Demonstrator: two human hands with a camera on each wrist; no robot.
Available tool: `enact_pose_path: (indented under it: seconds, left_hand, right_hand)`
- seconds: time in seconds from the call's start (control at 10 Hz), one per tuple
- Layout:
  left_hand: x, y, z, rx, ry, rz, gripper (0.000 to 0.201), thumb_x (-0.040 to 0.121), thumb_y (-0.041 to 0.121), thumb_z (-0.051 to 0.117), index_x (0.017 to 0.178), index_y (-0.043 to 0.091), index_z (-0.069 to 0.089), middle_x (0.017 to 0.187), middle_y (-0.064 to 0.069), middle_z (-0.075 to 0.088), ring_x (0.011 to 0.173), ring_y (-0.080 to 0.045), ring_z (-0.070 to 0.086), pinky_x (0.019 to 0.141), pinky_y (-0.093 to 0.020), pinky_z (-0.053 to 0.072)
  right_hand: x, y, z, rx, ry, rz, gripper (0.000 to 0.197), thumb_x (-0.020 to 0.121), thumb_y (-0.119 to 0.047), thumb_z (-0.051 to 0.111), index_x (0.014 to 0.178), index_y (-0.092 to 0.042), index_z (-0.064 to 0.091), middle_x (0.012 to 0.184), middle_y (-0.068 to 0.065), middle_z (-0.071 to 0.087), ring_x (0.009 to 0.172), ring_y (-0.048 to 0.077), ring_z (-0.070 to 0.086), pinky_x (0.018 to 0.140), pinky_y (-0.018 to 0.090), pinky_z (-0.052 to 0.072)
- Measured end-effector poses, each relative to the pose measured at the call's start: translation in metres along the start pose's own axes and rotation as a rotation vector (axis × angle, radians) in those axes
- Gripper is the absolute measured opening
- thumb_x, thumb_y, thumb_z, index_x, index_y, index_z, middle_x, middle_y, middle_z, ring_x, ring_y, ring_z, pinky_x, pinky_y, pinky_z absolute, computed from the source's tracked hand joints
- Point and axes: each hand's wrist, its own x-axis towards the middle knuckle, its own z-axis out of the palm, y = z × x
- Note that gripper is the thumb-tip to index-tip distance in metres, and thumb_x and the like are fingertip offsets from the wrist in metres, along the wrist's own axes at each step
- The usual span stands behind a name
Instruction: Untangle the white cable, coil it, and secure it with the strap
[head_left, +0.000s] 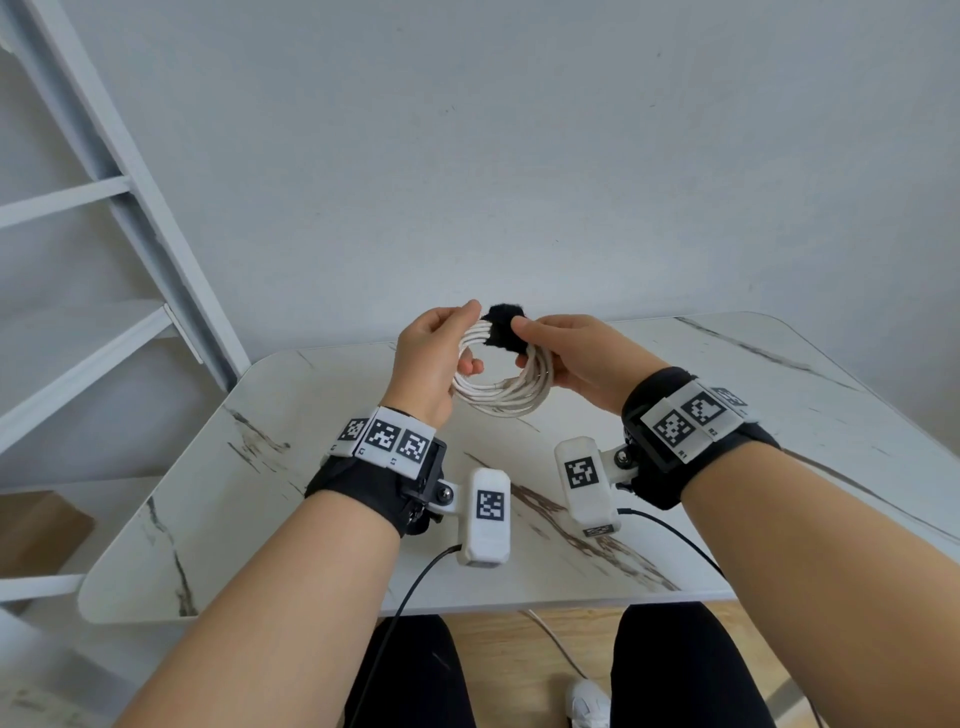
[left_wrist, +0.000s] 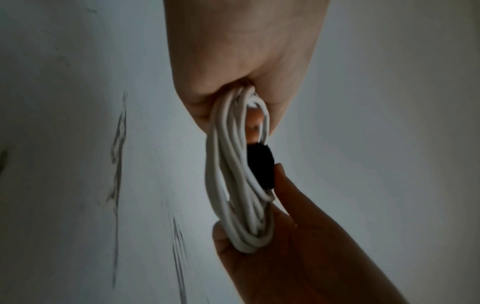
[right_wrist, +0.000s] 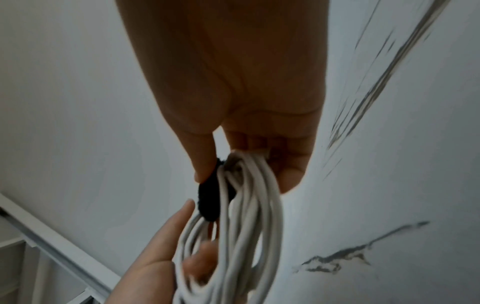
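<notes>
The cable (head_left: 498, 382) is already a coil, held up off the table (head_left: 753, 415) between both hands so the strap (head_left: 503, 326) can go round it. The left hand (head_left: 434, 364) pinches the coil's left side, thumb inside the loop, keeping the turns bunched. The right hand (head_left: 576, 358) clamps thumb and fingers on the strap at the top, pressing it closed; whether it has fully fastened I cannot tell.

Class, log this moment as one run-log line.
white cable: coiled, held above table | strap: around coil | left hand: holds coil | right hand: pinches strap
</notes>
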Motion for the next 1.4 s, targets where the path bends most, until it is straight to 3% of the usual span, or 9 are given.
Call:
enact_pose_path:
  seconds: [0.1, 0.2, 0.3, 0.5, 0.7, 0.8, 1.0, 1.2, 1.4]
  left_hand:
    - [-0.001, 0.001, -0.003, 0.163, -0.121, -0.042, 0.03, 0.084, 0.037, 0.071, 0.099, 0.012, 0.065, 0.09, -0.005, 0.071, 0.061, -0.02, 0.066, 0.071, -0.035, 0.052]
    - [0.0, -0.001, -0.008, 0.386, -0.193, -0.05, 0.027, 0.082, 0.019, 0.072, 0.108, 0.015, 0.068, 0.091, -0.006, 0.072, 0.08, -0.019, 0.067, 0.079, -0.033, 0.053]
    - [0.003, -0.006, -0.01, 0.44, -0.193, -0.07, 0.026, 0.08, 0.006, 0.073, 0.105, 0.007, 0.069, 0.089, -0.012, 0.07, 0.075, -0.02, 0.066, 0.074, -0.031, 0.056]
    - [0.013, -0.017, -0.005, 0.361, -0.057, -0.126, 0.008, 0.08, 0.001, 0.073, 0.077, 0.002, 0.065, 0.079, -0.013, 0.065, 0.063, -0.019, 0.062, 0.055, -0.023, 0.059]
    - [0.029, -0.028, 0.003, 0.217, 0.05, -0.258, 0.032, 0.077, 0.0, 0.077, 0.103, -0.012, 0.063, 0.088, -0.018, 0.066, 0.065, -0.021, 0.067, 0.061, -0.031, 0.062]
    - [0.033, -0.03, 0.006, 0.216, 0.028, -0.29, 0.027, 0.08, -0.002, 0.074, 0.103, -0.011, 0.063, 0.09, -0.018, 0.063, 0.067, -0.022, 0.064, 0.057, -0.031, 0.061]
    - [0.042, -0.036, 0.012, 0.383, 0.029, -0.297, 0.035, 0.078, 0.004, 0.077, 0.106, -0.013, 0.063, 0.086, -0.02, 0.063, 0.059, -0.028, 0.06, 0.073, -0.042, 0.058]
    - [0.045, -0.036, 0.014, 0.523, 0.005, -0.294, 0.026, 0.079, 0.005, 0.074, 0.099, -0.008, 0.064, 0.089, -0.022, 0.067, 0.072, -0.031, 0.065, 0.084, -0.047, 0.058]
    - [0.044, -0.035, 0.015, 0.481, -0.032, -0.305, 0.019, 0.087, 0.01, 0.066, 0.099, 0.001, 0.055, 0.085, -0.01, 0.054, 0.077, -0.028, 0.059, 0.083, -0.043, 0.058]
  right_hand:
    - [0.005, 0.0, 0.0, -0.044, 0.105, -0.026, 0.054, 0.09, -0.035, 0.066, 0.11, 0.016, 0.061, 0.074, 0.008, 0.056, 0.072, 0.021, 0.053, 0.075, 0.029, 0.047]
    - [0.008, 0.002, -0.002, -0.067, 0.174, -0.021, 0.05, 0.087, -0.037, 0.069, 0.104, 0.01, 0.065, 0.075, 0.008, 0.062, 0.076, 0.024, 0.055, 0.077, 0.035, 0.048]
    - [0.011, 0.006, -0.003, -0.095, 0.195, 0.013, 0.04, 0.087, -0.04, 0.069, 0.101, -0.002, 0.066, 0.086, 0.011, 0.067, 0.078, 0.022, 0.063, 0.091, 0.041, 0.053]
    - [0.016, 0.014, -0.005, -0.171, 0.214, 0.177, 0.05, 0.086, -0.043, 0.067, 0.114, -0.003, 0.06, 0.108, 0.013, 0.066, 0.093, 0.026, 0.067, 0.078, 0.04, 0.061]
    - [0.022, 0.013, 0.003, -0.114, 0.201, 0.211, 0.057, 0.089, -0.007, 0.066, 0.139, -0.002, 0.04, 0.114, 0.02, 0.063, 0.081, 0.028, 0.067, 0.073, 0.037, 0.06]
    - [0.034, 0.013, 0.004, -0.169, 0.22, 0.23, 0.062, 0.087, 0.006, 0.064, 0.143, -0.001, 0.037, 0.112, 0.025, 0.064, 0.088, 0.032, 0.069, 0.082, 0.039, 0.059]
    - [0.054, 0.017, -0.001, -0.276, 0.259, 0.246, 0.058, 0.088, 0.007, 0.061, 0.142, -0.005, 0.043, 0.118, 0.023, 0.064, 0.102, 0.033, 0.068, 0.091, 0.04, 0.056]
    - [0.061, 0.027, -0.006, -0.37, 0.232, 0.275, 0.049, 0.087, 0.007, 0.058, 0.135, 0.003, 0.047, 0.127, 0.025, 0.059, 0.113, 0.037, 0.062, 0.094, 0.046, 0.054]
    - [0.063, 0.032, -0.013, -0.434, 0.283, 0.157, 0.061, 0.088, 0.004, 0.057, 0.146, -0.009, 0.04, 0.132, 0.016, 0.056, 0.088, 0.023, 0.056, 0.079, 0.031, 0.046]
